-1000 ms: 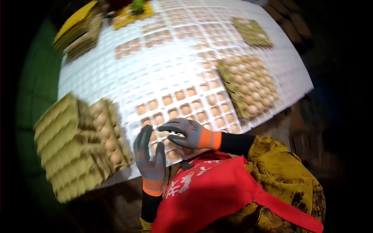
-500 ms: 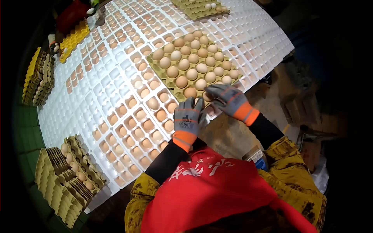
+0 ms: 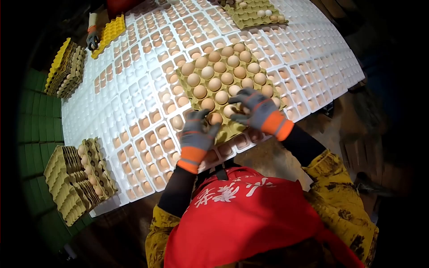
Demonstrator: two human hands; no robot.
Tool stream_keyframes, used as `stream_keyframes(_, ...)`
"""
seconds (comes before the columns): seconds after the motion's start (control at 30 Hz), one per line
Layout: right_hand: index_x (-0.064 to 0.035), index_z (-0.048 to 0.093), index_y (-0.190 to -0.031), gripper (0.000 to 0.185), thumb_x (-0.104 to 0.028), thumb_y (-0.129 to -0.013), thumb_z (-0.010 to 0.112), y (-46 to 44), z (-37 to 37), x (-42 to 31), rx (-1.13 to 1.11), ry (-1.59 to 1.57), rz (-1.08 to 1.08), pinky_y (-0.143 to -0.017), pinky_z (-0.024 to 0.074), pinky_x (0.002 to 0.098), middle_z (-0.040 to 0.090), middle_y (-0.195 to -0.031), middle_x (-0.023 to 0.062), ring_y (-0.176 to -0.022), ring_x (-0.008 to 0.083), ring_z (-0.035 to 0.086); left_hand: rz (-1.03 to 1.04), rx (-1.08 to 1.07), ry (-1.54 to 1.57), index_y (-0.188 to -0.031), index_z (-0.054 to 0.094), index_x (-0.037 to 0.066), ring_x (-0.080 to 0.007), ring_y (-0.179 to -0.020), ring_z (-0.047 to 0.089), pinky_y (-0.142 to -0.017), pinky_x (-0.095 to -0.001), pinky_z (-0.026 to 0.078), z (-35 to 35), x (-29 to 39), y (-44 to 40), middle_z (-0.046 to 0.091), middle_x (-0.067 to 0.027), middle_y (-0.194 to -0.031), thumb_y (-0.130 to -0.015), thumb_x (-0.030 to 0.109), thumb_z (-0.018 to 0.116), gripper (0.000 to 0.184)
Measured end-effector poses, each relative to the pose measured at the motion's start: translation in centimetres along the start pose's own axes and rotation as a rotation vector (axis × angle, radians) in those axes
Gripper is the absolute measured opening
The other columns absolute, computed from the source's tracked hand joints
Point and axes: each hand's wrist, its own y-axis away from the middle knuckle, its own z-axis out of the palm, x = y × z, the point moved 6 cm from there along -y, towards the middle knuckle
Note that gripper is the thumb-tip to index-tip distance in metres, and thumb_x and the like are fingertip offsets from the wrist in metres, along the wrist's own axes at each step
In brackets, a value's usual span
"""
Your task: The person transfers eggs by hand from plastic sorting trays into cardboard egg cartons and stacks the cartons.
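My left hand (image 3: 196, 136), in a grey and orange work glove, is at the near left corner of a pulp egg tray (image 3: 232, 133). Its thumb and fingers curve around a brown egg (image 3: 216, 118) in the tray. Over the tray's near right part is my right hand (image 3: 259, 111), gloved alike, with its fingers curled. A brownish egg shows partly between its thumb and fingers, and a paler egg (image 3: 229, 110) sits at its fingertips. Rows of eggs fill the tray behind both hands, while several cups at its near edge are bare. My palms are hidden.
White plastic trays (image 3: 129, 96) with egg-filled cups cover the table. Stacked pulp trays (image 3: 73, 178) stand at the near left, more stacked trays (image 3: 65, 69) farther back. Another person's gloved hand (image 3: 92, 41) is by a yellow tray (image 3: 111, 33). A second pulp tray (image 3: 254, 15) lies at the back.
The view has shifted, moving the table right in the picture. My hands have gone from the pulp tray's near edge to over its eggs and are farther apart.
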Motion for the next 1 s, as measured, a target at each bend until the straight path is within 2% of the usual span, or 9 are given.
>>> stream_keyframes(0.1, -0.0096, 0.066, -0.113, 0.044, -0.032, -0.077, 0.077, -1.3, 5.5, 0.6, -0.15, 0.548, -0.062, -0.081, 0.0517, 0.0443, 0.062, -0.1, 0.0114, -0.091, 0.034, 0.063, 0.02, -0.19, -0.49, -0.117, 0.062, 0.006, -0.0275, -0.099, 0.063, -0.08, -0.0373, 0.053, 2.9, 1.5, -1.0, 0.062, -0.0128, -0.112, -0.081, 0.023, 0.076, 0.042)
stream_keyframes(0.33, -0.0103, 0.05, -0.139, 0.058, -0.009, -0.083, 0.065, 0.8, -1.1, 4.2, -0.004, -1.252, 0.473, -0.069, 0.0554, 0.027, 0.063, -0.112, 0.0069, -0.086, 0.0137, 0.065, -0.434, -0.116, 1.355, -0.151, 0.031, 0.011, -0.019, -0.085, 0.067, -0.061, -0.0282, 0.055, -2.2, -3.5, 0.2, 0.063, -0.0135, -0.108, -0.088, 0.005, 0.053, 0.067)
stream_keyframes(0.47, -0.0128, 0.06, -0.129, 0.048, -0.021, -0.084, 0.072, -2.3, -1.0, 3.6, -0.012, -0.697, 0.148, -0.084, 0.0541, 0.0327, 0.059, -0.12, 0.0081, -0.098, 0.0189, 0.064, -0.474, -0.103, 0.428, -0.133, 0.059, 0.013, -0.0198, -0.093, 0.064, -0.069, -0.0329, 0.057, -3.0, -3.1, -3.0, 0.06, -0.0122, -0.121, -0.086, 0.024, 0.072, 0.05)
stream_keyframes(0.5, -0.0149, 0.062, -0.127, 0.046, -0.024, -0.083, 0.074, -3.1, -0.8, 2.3, 0.022, -0.361, -0.026, -0.089, 0.0529, 0.0355, 0.059, -0.121, 0.0093, -0.103, 0.0226, 0.063, 0.004, 0.019, -0.063, -0.13, 0.062, 0.016, -0.0268, -0.099, 0.064, -0.072, -0.0394, 0.057, -2.2, -3.1, -3.9, 0.06, -0.0145, -0.121, -0.081, 0.033, 0.078, 0.054)
stream_keyframes(0.57, -0.0193, 0.062, -0.124, 0.05, -0.035, -0.08, 0.077, -4.4, 1.1, 1.0, -0.176, 0.211, 0.076, -0.091, 0.0507, 0.0442, 0.052, -0.135, 0.0137, -0.113, 0.034, 0.059, 0.161, 0.064, -0.434, -0.12, 0.065, 0.017, -0.0338, -0.101, 0.063, -0.075, -0.044, 0.056, -0.1, -1.5, -3.8, 0.058, -0.0173, -0.12, -0.077, 0.035, 0.08, 0.049)
stream_keyframes(0.63, -0.0205, 0.062, -0.125, 0.051, -0.033, -0.078, 0.077, -5.1, 3.5, 1.1, -0.211, 0.505, 0.065, -0.088, 0.0512, 0.0447, 0.049, -0.137, 0.0147, -0.111, 0.0343, 0.06, -0.04, -0.15, -0.633, -0.106, 0.066, 0.017, -0.0351, -0.098, 0.063, -0.074, -0.0435, 0.055, 0.7, 0.3, -5.1, 0.057, -0.0171, -0.119, -0.075, 0.035, 0.079, 0.037)
stream_keyframes(0.77, -0.0207, 0.064, -0.119, 0.048, -0.028, -0.073, 0.076, -6.1, 3.6, 1.5, -0.145, 0.324, 0.108, -0.084, 0.0521, 0.0458, 0.057, -0.121, 0.0138, -0.103, 0.0327, 0.063, -0.054, -0.217, -0.469, -0.101, 0.066, 0.015, -0.0328, -0.095, 0.064, -0.075, -0.0427, 0.055, -1.0, -0.1, -6.0, 0.058, -0.0143, -0.118, -0.077, 0.032, 0.077, 0.032)
stream_keyframes(0.87, -0.0115, 0.064, -0.12, 0.048, -0.017, -0.075, 0.081, -5.4, 1.7, 1.4, 0.061, -0.227, 0.203, -0.09, 0.0527, 0.0387, 0.061, -0.118, 0.0095, -0.105, 0.0249, 0.063, -0.134, -0.031, 0.154, -0.117, 0.068, 0.014, -0.0257, -0.107, 0.064, -0.087, -0.0366, 0.054, -5.3, -4.0, -4.3, 0.06, -0.0125, -0.122, -0.076, 0.03, 0.082, 0.047)
stream_keyframes(1.0, -0.0053, 0.063, -0.117, 0.046, -0.014, -0.076, 0.081, -7.6, 5.1, -4.1, 0.033, -0.686, 0.328, -0.091, 0.0514, 0.036, 0.062, -0.115, 0.0096, -0.107, 0.0206, 0.061, -0.237, 0.218, 0.276, -0.114, 0.067, 0.002, -0.0242, -0.105, 0.063, -0.091, -0.0356, 0.052, -13.2, -14.4, 0.1, 0.061, -0.0116, -0.118, -0.076, 0.018, 0.083, 0.044)
